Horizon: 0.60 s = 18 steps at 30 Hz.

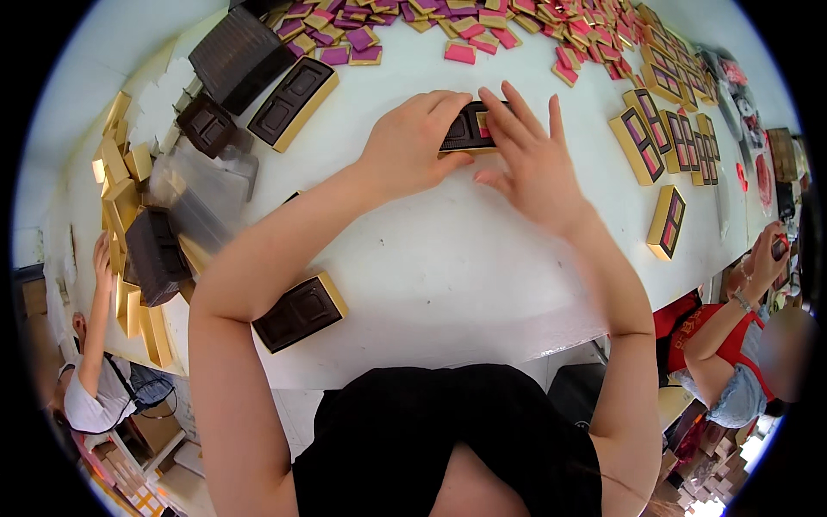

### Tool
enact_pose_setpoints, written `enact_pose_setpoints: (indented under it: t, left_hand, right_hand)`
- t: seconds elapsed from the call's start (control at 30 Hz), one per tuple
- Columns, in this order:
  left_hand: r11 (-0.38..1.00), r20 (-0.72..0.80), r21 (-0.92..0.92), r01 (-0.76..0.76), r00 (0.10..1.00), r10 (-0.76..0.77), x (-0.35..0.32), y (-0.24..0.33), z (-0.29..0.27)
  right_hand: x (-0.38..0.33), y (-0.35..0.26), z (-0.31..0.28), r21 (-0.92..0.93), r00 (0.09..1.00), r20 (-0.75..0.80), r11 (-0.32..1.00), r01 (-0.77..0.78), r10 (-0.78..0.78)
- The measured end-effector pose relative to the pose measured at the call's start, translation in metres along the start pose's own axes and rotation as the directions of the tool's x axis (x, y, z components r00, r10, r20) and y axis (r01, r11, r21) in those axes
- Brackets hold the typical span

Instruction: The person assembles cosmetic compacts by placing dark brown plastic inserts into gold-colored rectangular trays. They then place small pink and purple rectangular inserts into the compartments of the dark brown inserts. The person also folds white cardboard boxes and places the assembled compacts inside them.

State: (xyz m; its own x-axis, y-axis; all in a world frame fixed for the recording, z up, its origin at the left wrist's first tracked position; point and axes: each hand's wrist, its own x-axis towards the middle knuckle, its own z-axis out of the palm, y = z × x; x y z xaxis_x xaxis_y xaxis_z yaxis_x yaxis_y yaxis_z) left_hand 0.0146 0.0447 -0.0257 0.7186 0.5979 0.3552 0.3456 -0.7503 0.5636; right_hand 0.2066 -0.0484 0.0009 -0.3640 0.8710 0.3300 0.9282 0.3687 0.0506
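Centrally, a small gold box with a dark tray [463, 133] sits between the two hands over the bench [431, 258]. The left hand [405, 142] grips its left end, thumb along the near edge, other fingers across the far side. The right hand [544, 177] spreads its fingers wide above the right end, partly hiding a pink-and-gold piece [483, 129] in the tray; whether they touch is unclear. Farther out, pink pieces [460, 53] lie heaped beyond, and filled boxes [636, 148] stand rightward.

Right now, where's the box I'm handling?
The dark-lined box is upper centre in the head view, between your left hand and right hand, below the pink packets.
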Motion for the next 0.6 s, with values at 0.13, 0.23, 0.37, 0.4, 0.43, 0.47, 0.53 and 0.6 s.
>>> enact_pose_setpoints:
  t: [0.13,0.23,0.37,0.4,0.43,0.47,0.53,0.6]
  left_hand:
    - [1.0,0.004,0.023,-0.009,1.0,0.008,0.001,0.002,-0.002]
    - [1.0,0.015,0.002,-0.009,1.0,0.009,0.001,0.003,0.0]
    - [0.993,0.09,-0.063,-0.098,0.991,0.103,0.001,0.004,0.0]
    - [0.992,0.124,-0.068,-0.108,0.985,0.116,0.0,0.005,-0.001]
    - [0.993,0.134,-0.064,-0.098,0.985,0.106,-0.001,0.005,-0.002]
    - [0.994,0.142,-0.061,-0.093,0.985,0.101,-0.001,0.004,-0.002]
    - [0.995,0.174,-0.063,-0.075,0.981,0.085,0.002,0.006,-0.003]
    - [0.992,0.171,-0.08,-0.094,0.98,0.107,0.002,0.005,-0.004]
  right_hand:
    - [0.022,0.092,0.013,0.579,0.875,-0.053,0.729,-0.366,0.482]
    - [0.037,0.131,0.053,0.361,0.884,-0.188,0.868,-0.342,0.427]
    - [0.094,0.123,0.073,0.434,0.959,-0.216,0.898,-0.076,0.186]
    - [0.113,0.114,0.075,0.41,0.972,-0.151,0.906,-0.105,0.181]
    - [0.135,0.104,0.074,0.382,0.98,-0.092,0.915,-0.127,0.175]
    - [0.154,0.098,0.074,0.349,0.985,-0.035,0.925,-0.149,0.172]
    - [0.178,0.1,0.111,0.285,0.953,-0.302,0.957,0.061,0.029]
    - [0.189,0.096,0.123,0.336,0.953,-0.299,0.94,0.055,0.052]
